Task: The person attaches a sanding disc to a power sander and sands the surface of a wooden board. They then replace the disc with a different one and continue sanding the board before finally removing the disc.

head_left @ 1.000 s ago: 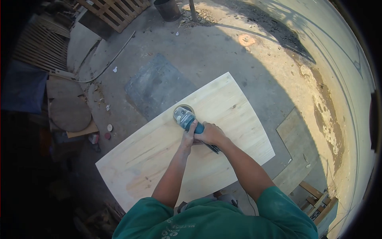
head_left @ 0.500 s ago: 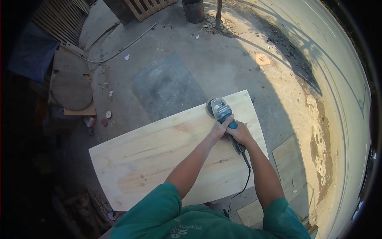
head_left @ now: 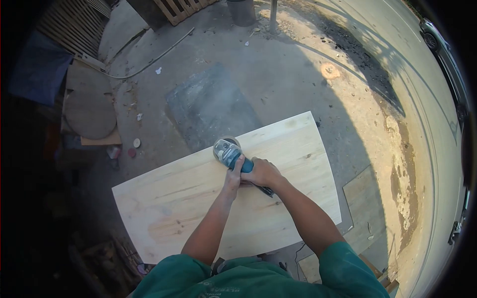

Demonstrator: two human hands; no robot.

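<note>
A pale wooden board [head_left: 198,213] lies flat in front of me, with knots and brownish patches in its grain. On its far edge, near the middle, rests the round head of a blue and silver power sander [head_left: 229,153]. My left hand [head_left: 235,175] is closed round the tool's body with the thumb on top. Just to the right, my right hand [head_left: 262,174] wraps round the blue rear part of the housing. The underside of the tool and some fingers are hidden. Fine dust hangs in the air beyond the board.
Past the board lies a dark grey patch [head_left: 208,104] on the concrete. A bucket [head_left: 241,12] and post [head_left: 273,17] stand at the top. Round boards [head_left: 90,111] are at left, a thin panel [head_left: 362,203] at right. A car [head_left: 444,59] is on the road.
Both hands have moved left along the board's far edge with the sander. More dust shows beyond the board. A car has come into view at the right.
</note>
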